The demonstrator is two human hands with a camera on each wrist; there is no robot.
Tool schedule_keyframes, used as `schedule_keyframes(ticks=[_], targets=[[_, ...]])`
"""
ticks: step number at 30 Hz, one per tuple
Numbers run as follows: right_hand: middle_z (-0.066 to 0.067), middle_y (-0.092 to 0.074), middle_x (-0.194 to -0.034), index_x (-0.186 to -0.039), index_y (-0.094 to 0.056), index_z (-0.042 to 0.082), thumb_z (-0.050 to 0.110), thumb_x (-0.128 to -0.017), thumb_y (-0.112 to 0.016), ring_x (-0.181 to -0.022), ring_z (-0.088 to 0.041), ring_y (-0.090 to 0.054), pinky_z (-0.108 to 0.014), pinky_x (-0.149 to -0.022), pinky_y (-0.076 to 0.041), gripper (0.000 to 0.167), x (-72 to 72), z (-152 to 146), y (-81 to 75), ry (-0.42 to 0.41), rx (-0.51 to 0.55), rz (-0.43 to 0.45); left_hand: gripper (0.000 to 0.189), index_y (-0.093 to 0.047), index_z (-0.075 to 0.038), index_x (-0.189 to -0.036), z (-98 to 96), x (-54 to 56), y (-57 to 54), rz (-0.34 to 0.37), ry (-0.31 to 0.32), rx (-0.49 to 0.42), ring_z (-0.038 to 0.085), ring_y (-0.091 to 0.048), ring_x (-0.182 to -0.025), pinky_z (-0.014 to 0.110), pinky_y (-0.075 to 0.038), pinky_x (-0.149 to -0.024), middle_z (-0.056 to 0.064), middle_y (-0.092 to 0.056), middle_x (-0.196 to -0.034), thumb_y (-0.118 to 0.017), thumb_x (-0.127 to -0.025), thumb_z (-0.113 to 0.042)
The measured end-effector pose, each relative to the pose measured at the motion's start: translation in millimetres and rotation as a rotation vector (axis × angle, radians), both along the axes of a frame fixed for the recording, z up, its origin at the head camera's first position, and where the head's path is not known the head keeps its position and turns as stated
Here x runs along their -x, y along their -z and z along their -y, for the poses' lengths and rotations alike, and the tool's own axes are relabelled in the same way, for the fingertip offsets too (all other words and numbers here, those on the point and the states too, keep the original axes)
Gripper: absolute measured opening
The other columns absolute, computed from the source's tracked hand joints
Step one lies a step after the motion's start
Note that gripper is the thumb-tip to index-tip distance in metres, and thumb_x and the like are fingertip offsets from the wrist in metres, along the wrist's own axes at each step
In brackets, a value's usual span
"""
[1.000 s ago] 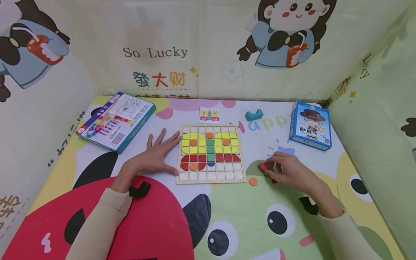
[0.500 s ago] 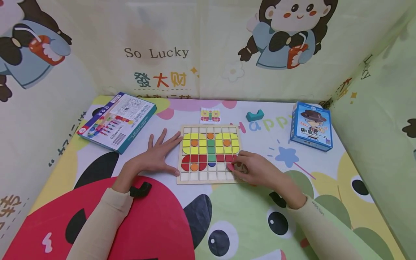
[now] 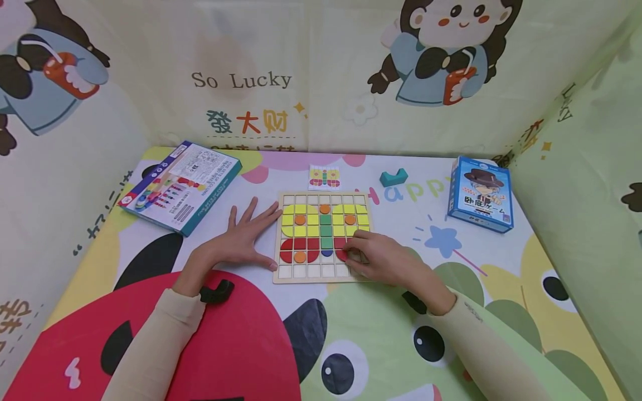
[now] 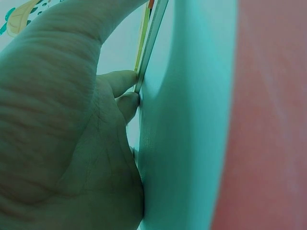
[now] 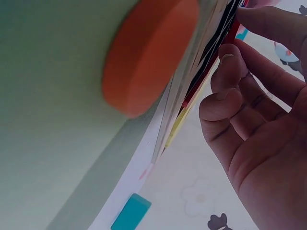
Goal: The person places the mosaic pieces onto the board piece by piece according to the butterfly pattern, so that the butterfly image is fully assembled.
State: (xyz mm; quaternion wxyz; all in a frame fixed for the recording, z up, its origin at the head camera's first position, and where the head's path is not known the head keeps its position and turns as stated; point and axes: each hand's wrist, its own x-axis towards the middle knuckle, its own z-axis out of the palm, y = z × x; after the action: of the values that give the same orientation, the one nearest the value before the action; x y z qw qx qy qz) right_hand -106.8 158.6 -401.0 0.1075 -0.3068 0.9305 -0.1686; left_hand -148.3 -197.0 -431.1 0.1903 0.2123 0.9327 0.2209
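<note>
A wooden grid board (image 3: 301,280) lies mid-table with yellow, red, green, orange and blue pieces forming a butterfly pattern. My left hand (image 3: 238,239) is spread flat at its left side, thumb and fingertips at the frame; in the left wrist view fingertips (image 4: 127,81) meet the board's edge. Over the board's lower right, my right hand (image 3: 383,255) pinches a red piece (image 3: 340,255) with its fingertips, just right of the blue piece (image 3: 327,253). The hand covers the right end of the red row. An orange disc (image 5: 151,57) lies beside the board in the right wrist view.
Behind the board lies a butterfly pattern card (image 3: 324,178), with a teal notched block (image 3: 393,177) to its right. A game box (image 3: 180,188) rests at back left, a blue box (image 3: 480,195) at back right. Printed cloth covers table and walls.
My right hand has picked a red piece off the table right of the board and carried it left onto the board's lower rows. The left hand stays in place.
</note>
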Motion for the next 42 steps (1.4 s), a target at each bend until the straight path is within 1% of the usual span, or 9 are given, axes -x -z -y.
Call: schedule_keyframes(ticks=[6, 14, 18, 22, 25, 32, 35, 39, 42], targets=[[0.0, -0.071, -0.11, -0.128, -0.076, 0.016, 0.032, -0.096, -0.079, -0.093, -0.012, -0.061, -0.026, -0.081, -0.057, 0.036, 1.2, 1.2, 0.7, -0.015, -0.011, 0.0, 0.13, -0.016, -0.029, -0.172, 0.4, -0.2, -0.4, 0.005, -0.004, 0.006, 0.04, 0.018, -0.166, 0.078, 0.019, -0.123, 0.002, -0.005, -0.182, -0.092, -0.07, -0.058], [-0.001, -0.071, -0.112, -0.132, -0.074, 0.016, 0.033, -0.095, -0.08, -0.095, -0.014, -0.061, -0.028, -0.083, -0.059, 0.04, -0.6, 1.6, -2.3, 0.016, -0.018, 0.016, 0.131, -0.015, -0.03, -0.172, 0.4, -0.3, 0.0, 0.0, -0.007, 0.014, 0.039, 0.018, -0.166, 0.077, 0.019, -0.123, 0.002, -0.005, -0.182, -0.091, -0.07, -0.061], [-0.001, -0.072, -0.111, -0.131, -0.075, 0.017, 0.031, -0.095, -0.08, -0.094, -0.014, -0.06, -0.03, -0.084, -0.06, 0.039, -1.7, -2.6, -2.6, 0.027, -0.025, -0.003, 0.13, -0.016, -0.029, -0.172, 0.7, -0.8, 0.0, 0.004, -0.007, 0.01, 0.04, 0.018, -0.166, 0.078, 0.018, -0.123, 0.003, -0.006, -0.182, -0.091, -0.07, -0.06], [0.003, -0.068, -0.099, -0.13, -0.075, 0.016, 0.029, -0.095, -0.08, -0.087, -0.012, -0.057, -0.025, -0.075, -0.055, 0.037, -4.8, -16.8, -2.4, 0.064, -0.004, 0.008, 0.13, -0.015, -0.028, -0.172, 0.5, -1.3, -0.3, 0.011, -0.005, 0.003, 0.04, 0.018, -0.166, 0.078, 0.018, -0.123, 0.003, -0.006, -0.182, -0.091, -0.07, -0.059], [0.005, -0.066, -0.094, -0.123, -0.077, 0.016, 0.027, -0.095, -0.081, -0.083, -0.009, -0.057, -0.021, -0.07, -0.053, 0.03, -9.2, -33.0, -2.2, 0.098, 0.022, 0.017, 0.13, -0.015, -0.029, -0.172, 0.0, -1.3, -0.4, 0.011, -0.004, 0.004, 0.039, 0.018, -0.166, 0.078, 0.018, -0.123, 0.002, -0.005, -0.182, -0.091, -0.07, -0.059], [0.007, -0.073, -0.099, -0.109, -0.078, 0.017, 0.023, -0.093, -0.083, -0.085, -0.007, -0.061, -0.027, -0.076, -0.059, 0.019, -24.7, -71.3, 0.0, 0.08, 0.061, -0.043, 0.13, -0.016, -0.029, -0.172, -0.3, 0.6, 1.3, 0.003, -0.002, 0.003, 0.04, 0.017, -0.166, 0.079, 0.017, -0.122, 0.003, -0.006, -0.182, -0.091, -0.07, -0.06], [0.008, -0.074, -0.101, -0.11, -0.079, 0.018, 0.024, -0.093, -0.083, -0.087, -0.005, -0.063, -0.027, -0.078, -0.059, 0.019, -30.7, -81.8, 1.7, 0.061, 0.067, -0.012, 0.13, -0.016, -0.029, -0.172, -0.2, 0.4, 1.1, 0.002, 0.0, 0.006, 0.04, 0.017, -0.166, 0.079, 0.018, -0.122, 0.003, -0.006, -0.182, -0.091, -0.07, -0.06], [0.008, -0.071, -0.101, -0.114, -0.08, 0.018, 0.025, -0.093, -0.083, -0.082, -0.004, -0.058, -0.02, -0.071, -0.053, 0.022, -36.2, -90.0, 3.0, 0.048, 0.071, 0.065, 0.13, -0.016, -0.029, -0.172, 0.4, 0.4, 0.1, -0.004, 0.0, 0.005, 0.04, 0.017, -0.166, 0.078, 0.018, -0.123, 0.002, -0.006, -0.182, -0.091, -0.07, -0.06], [0.008, -0.069, -0.102, -0.116, -0.079, 0.018, 0.027, -0.092, -0.084, -0.08, -0.004, -0.054, -0.018, -0.066, -0.048, 0.026, -38.0, -93.3, 3.1, 0.046, 0.073, 0.092, 0.13, -0.016, -0.029, -0.172, 0.7, 1.1, 2.0, -0.003, 0.0, 0.003, 0.04, 0.017, -0.166, 0.079, 0.018, -0.122, 0.003, -0.006, -0.182, -0.091, -0.07, -0.06]])
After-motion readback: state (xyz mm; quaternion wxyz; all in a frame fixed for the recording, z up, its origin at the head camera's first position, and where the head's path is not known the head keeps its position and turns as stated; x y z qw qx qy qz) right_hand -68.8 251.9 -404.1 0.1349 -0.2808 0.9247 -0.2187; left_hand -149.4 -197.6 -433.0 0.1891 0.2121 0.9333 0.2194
